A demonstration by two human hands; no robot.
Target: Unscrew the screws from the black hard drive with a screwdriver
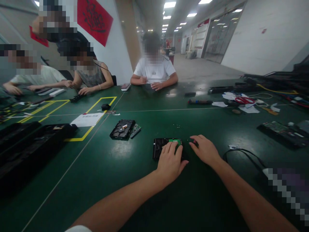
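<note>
The drive (158,149) lies flat on the green table (116,180), in front of the person, and a green board (177,140) shows at its far right corner. The left hand (170,162) rests over the right part of the drive, its fingers loosely spread on the top and the thumb standing apart; it does not close around the drive. The right hand (204,149) is just beside, to the right, with bent fingers. Between its thumb and fingers appears a small dark red thing (194,141); I cannot tell whether it is pinched. Beyond the drive are some tiny bits (176,126). To the left lies a second drive (122,129), with a loose board (135,131) against it. Across the table sits a person in white (154,71).
</note>
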